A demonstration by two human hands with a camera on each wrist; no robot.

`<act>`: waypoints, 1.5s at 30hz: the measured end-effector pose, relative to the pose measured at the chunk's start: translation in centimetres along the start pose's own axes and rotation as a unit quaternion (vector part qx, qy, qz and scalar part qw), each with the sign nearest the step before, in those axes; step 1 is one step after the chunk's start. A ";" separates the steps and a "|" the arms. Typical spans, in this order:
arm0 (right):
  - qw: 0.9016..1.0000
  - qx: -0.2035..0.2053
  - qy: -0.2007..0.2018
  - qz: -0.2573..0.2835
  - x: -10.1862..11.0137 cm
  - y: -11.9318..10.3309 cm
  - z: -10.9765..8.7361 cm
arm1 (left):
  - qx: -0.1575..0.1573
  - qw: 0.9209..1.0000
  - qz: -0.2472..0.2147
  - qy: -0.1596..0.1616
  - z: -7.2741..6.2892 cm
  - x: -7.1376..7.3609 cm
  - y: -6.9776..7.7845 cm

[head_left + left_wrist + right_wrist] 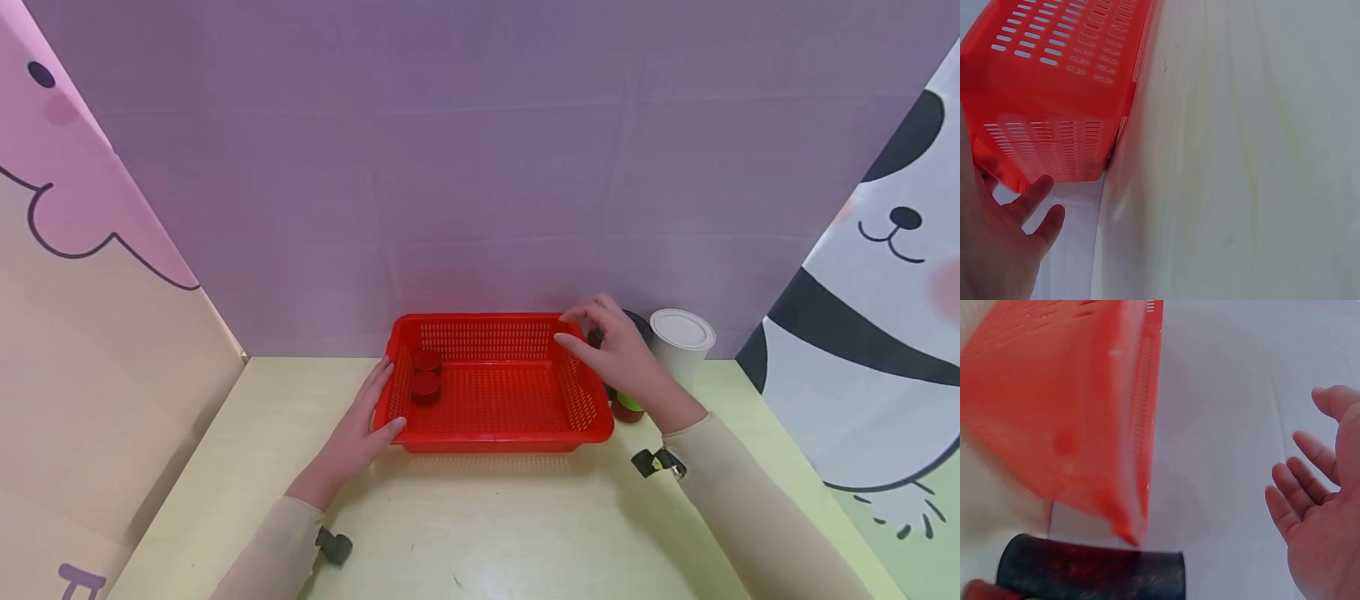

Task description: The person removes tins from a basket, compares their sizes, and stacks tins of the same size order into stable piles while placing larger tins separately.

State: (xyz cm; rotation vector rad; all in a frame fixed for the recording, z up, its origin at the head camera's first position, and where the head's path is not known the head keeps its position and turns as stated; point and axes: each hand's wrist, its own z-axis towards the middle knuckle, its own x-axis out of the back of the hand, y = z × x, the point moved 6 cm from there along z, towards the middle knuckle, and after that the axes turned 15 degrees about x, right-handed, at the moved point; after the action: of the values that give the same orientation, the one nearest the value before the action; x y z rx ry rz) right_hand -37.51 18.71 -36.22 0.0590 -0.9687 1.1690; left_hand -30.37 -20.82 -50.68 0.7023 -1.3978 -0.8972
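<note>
The red basket (495,437) sits between the left hand (358,427), whose extended fingers touch its rim, and the loosely spread, empty right hand (617,350), beside whose wrist a small container (626,415) shows a green patch (631,403), perhaps a label, too small to read.

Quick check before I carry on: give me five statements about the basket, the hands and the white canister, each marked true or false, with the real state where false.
1. The left hand touches the left side of the red basket. True.
2. The right hand is holding a red item. False: it holds nothing, thumb and fingers apart.
3. Two red round items sit in the basket's left end. True.
4. The white canister stands inside the basket. False: it stands outside, to the basket's right.
5. The basket is upside down. False: its open side faces up.
</note>
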 end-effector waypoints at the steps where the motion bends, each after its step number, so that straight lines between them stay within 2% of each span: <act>1: 1.000 0.007 -0.003 0.002 -0.2 -0.1 0.5 | 0.001 1.000 0.000 0.000 0.0 0.0 0.0; 9: 0.998 0.030 -0.043 0.035 -2.2 -0.6 3.7 | -0.001 1.000 0.002 0.000 0.2 -0.1 -0.2; 16: 0.995 0.075 -0.035 0.060 -3.9 -0.6 6.2 | -0.008 1.000 -0.004 -0.003 0.3 -0.1 -0.2; 21: 0.994 0.079 -0.044 0.065 -5.2 -0.7 7.7 | 0.000 1.000 -0.004 -0.002 0.2 0.0 -0.1; 28: 0.991 0.072 -0.062 0.091 -7.5 0.0 8.8 | -0.011 1.000 0.004 0.000 0.2 0.0 -0.2; 36: 0.987 0.080 -0.074 0.114 -10.1 0.5 9.6 | -0.002 1.000 0.004 -0.001 -0.2 0.0 0.0; 45: 0.983 0.068 -0.139 0.100 -14.0 0.2 10.1 | -0.007 1.000 0.005 0.005 -0.5 0.2 -0.1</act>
State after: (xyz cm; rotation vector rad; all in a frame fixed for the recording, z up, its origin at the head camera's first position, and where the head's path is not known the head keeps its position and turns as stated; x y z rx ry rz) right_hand -44.59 3.29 -39.44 0.2462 -1.1584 1.4376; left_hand -29.93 -21.07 -50.69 0.6886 -1.3833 -0.8939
